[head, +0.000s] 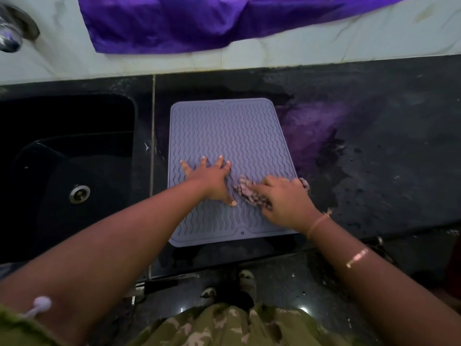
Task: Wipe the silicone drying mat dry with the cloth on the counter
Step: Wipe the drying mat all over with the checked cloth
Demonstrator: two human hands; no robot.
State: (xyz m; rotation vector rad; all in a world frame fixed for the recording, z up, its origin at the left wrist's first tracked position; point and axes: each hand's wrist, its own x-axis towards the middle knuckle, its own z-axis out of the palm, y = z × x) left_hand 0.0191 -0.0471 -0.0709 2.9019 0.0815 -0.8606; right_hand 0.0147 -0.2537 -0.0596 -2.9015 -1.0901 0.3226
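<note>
Black stone counter (374, 151) bears wavy-ribbed rectangular mat (224, 131), crumpled cloth (249, 193).

I see dim, purple-tinted light, soft overall focus, faucet (11, 33) blurred at ten o'clock, wide-angle bending at edges, floor (294, 290) glints at six.

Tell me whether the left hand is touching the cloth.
Apart. The head view shows the left hand flat on the mat, with ribbed mat visible between it and the cloth.
</note>
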